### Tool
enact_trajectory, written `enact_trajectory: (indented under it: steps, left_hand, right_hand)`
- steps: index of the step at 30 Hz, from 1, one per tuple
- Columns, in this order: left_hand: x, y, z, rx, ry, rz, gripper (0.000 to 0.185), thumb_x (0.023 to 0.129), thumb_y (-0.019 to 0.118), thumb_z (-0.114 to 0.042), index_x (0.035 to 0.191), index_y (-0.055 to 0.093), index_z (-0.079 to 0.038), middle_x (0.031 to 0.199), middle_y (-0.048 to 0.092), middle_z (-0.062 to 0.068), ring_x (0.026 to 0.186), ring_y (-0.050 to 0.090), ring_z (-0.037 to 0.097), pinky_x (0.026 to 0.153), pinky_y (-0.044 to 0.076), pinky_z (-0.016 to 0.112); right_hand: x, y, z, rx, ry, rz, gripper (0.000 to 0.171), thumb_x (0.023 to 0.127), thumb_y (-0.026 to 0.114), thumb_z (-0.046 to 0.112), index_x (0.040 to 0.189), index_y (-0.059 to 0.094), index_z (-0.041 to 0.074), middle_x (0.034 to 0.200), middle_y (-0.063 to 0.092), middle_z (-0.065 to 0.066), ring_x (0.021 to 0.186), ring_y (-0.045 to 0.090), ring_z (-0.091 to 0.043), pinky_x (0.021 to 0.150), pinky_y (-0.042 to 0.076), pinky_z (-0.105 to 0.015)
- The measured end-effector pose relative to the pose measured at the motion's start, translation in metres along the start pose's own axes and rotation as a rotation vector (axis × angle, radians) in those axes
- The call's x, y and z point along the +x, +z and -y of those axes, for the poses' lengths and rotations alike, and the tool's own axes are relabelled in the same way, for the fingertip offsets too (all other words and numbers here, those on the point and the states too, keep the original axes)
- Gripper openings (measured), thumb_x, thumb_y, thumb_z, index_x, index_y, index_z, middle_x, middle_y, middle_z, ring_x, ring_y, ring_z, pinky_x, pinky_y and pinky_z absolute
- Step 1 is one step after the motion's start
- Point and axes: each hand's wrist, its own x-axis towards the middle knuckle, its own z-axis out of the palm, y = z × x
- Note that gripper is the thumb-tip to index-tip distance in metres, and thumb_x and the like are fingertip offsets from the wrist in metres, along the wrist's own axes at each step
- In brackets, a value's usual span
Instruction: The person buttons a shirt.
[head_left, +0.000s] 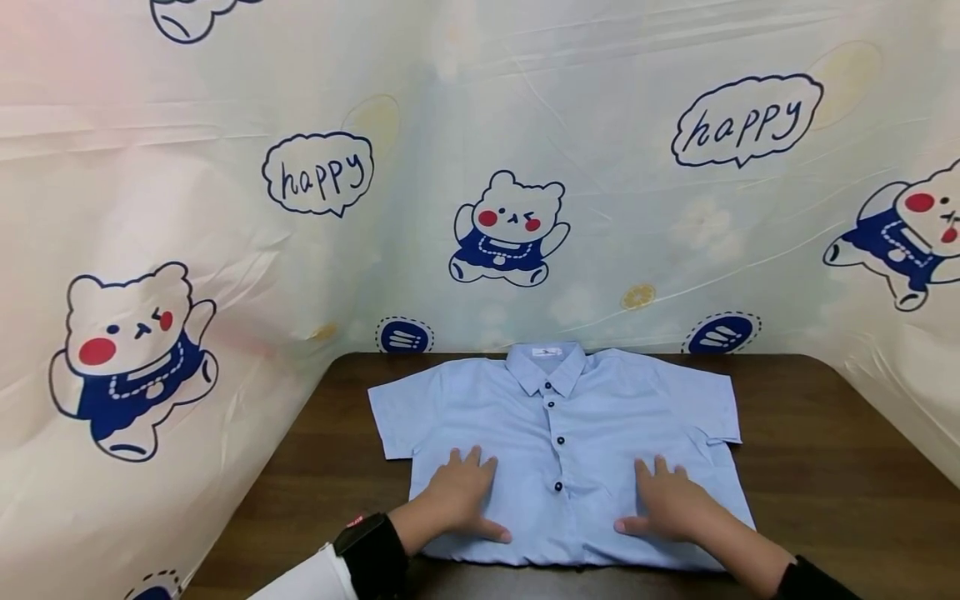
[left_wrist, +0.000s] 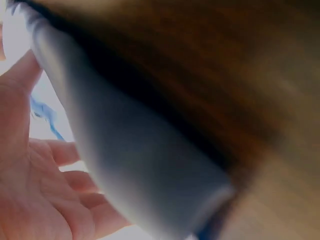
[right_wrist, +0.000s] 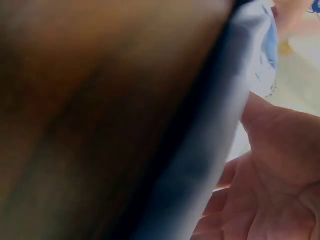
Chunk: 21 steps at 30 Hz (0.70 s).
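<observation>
A light blue short-sleeved shirt [head_left: 558, 433] with dark buttons lies flat, collar away from me, on a dark wooden table [head_left: 817, 467]. My left hand [head_left: 461, 496] presses flat on the shirt's lower left part, fingers straight and spread. On the lower right part my right hand [head_left: 667, 500] rests flat the same way. In the left wrist view, blurred, the left hand [left_wrist: 35, 185] shows its palm beside the shirt's hem [left_wrist: 135, 165]. The right wrist view, also blurred, has the right hand [right_wrist: 272, 185] next to the shirt's edge [right_wrist: 210, 145].
A plastic sheet [head_left: 480, 167] printed with cartoon bears and "happy" bubbles walls the table at the back and both sides. Bare table top lies left and right of the shirt.
</observation>
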Motion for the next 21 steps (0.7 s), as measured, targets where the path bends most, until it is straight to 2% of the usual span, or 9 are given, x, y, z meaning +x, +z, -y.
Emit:
enact_trajectory:
  steps: [3, 12, 19, 21]
  left_hand:
    - [0.000, 0.000, 0.007, -0.024, -0.013, 0.059, 0.109, 0.064, 0.076, -0.071, 0.143, 0.045, -0.003, 0.146, 0.039, 0.029, 0.130, 0.034, 0.056, 0.097, 0.040, 0.062]
    - [0.010, 0.001, 0.022, -0.041, -0.064, 0.118, 0.120, 0.059, 0.079, -0.071, 0.151, 0.035, -0.008, 0.153, 0.026, 0.029, 0.136, 0.020, 0.058, 0.104, 0.030, 0.065]
    - [0.013, 0.003, 0.027, -0.043, -0.070, 0.125, 0.120, 0.060, 0.079, -0.070, 0.152, 0.033, -0.009, 0.155, 0.024, 0.026, 0.138, 0.017, 0.055, 0.107, 0.027, 0.063]
    - [0.012, 0.003, 0.027, -0.045, -0.068, 0.120, 0.119, 0.060, 0.079, -0.070, 0.151, 0.034, -0.008, 0.154, 0.025, 0.026, 0.139, 0.018, 0.054, 0.107, 0.027, 0.062]
  right_hand:
    - [0.002, 0.003, -0.002, 0.013, -0.005, 0.005, 0.105, 0.073, 0.075, 0.062, 0.135, 0.043, -0.015, 0.134, 0.035, -0.047, 0.119, 0.032, -0.069, 0.088, 0.036, -0.073]
    - [0.018, -0.006, -0.014, 0.032, 0.027, 0.022, 0.114, 0.070, 0.077, 0.063, 0.137, 0.036, -0.020, 0.133, 0.028, -0.053, 0.122, 0.024, -0.071, 0.095, 0.030, -0.073]
    - [0.021, -0.008, -0.022, 0.053, 0.020, 0.026, 0.114, 0.071, 0.076, 0.064, 0.136, 0.036, -0.021, 0.131, 0.029, -0.053, 0.122, 0.023, -0.071, 0.098, 0.027, -0.072]
    - [0.021, -0.009, -0.022, 0.041, 0.027, 0.028, 0.113, 0.071, 0.076, 0.065, 0.134, 0.038, -0.021, 0.130, 0.032, -0.052, 0.122, 0.027, -0.069, 0.097, 0.030, -0.071]
